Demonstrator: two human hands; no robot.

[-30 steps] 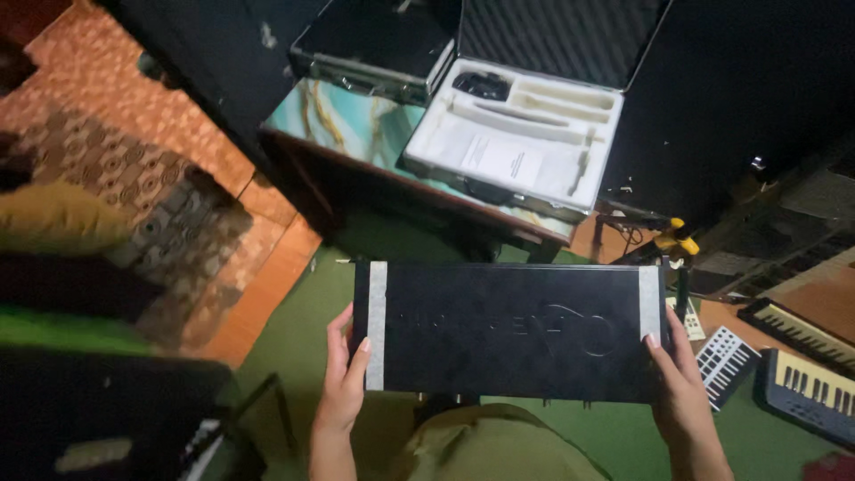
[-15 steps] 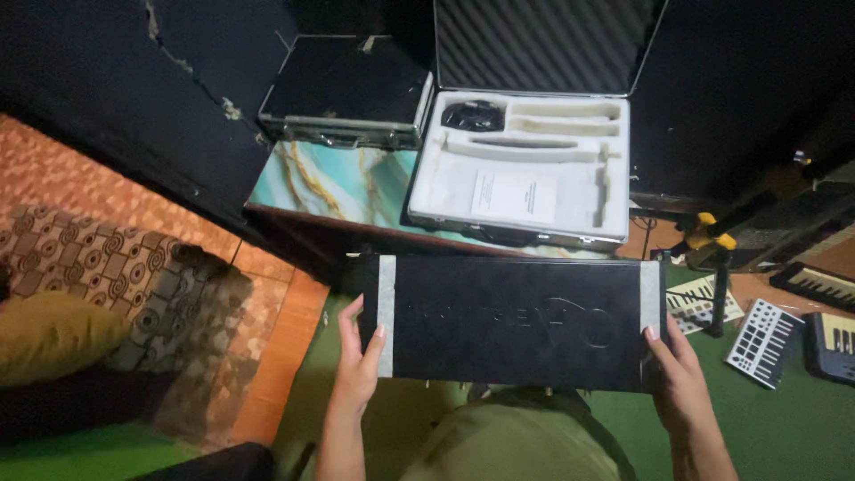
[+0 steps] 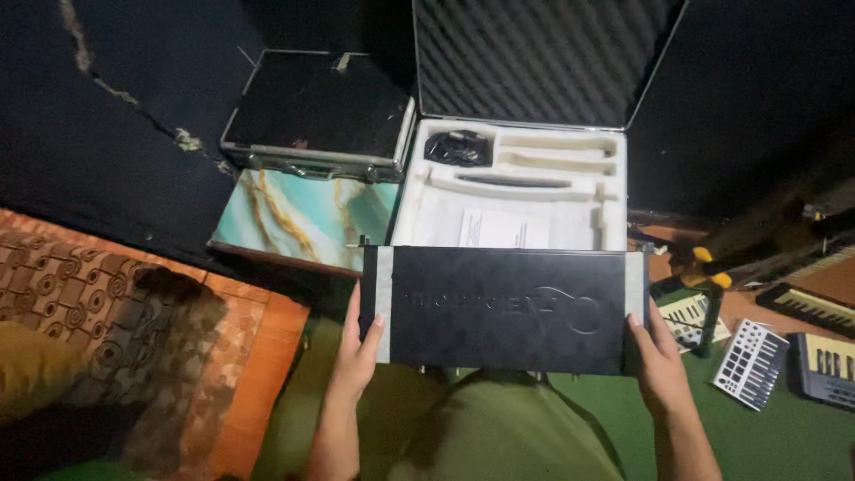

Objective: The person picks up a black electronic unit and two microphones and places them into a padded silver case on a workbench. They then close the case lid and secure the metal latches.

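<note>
Gripping a long, flat black rectangular box with pale bands at both ends, a person steadies it level above their lap, the left hand clasping one short end and the right hand the other, fingers wrapped round the edges so the wide box stays balanced. Just beyond, an open metal-edged case with white moulded foam sits on the right edge of a marble-patterned tabletop, beside a closed black case.

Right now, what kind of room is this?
Probably a home music room or small studio: keyboards and a pad controller lie on the green floor, an open foam-lined case holds gear, and the walls are dark.
</note>
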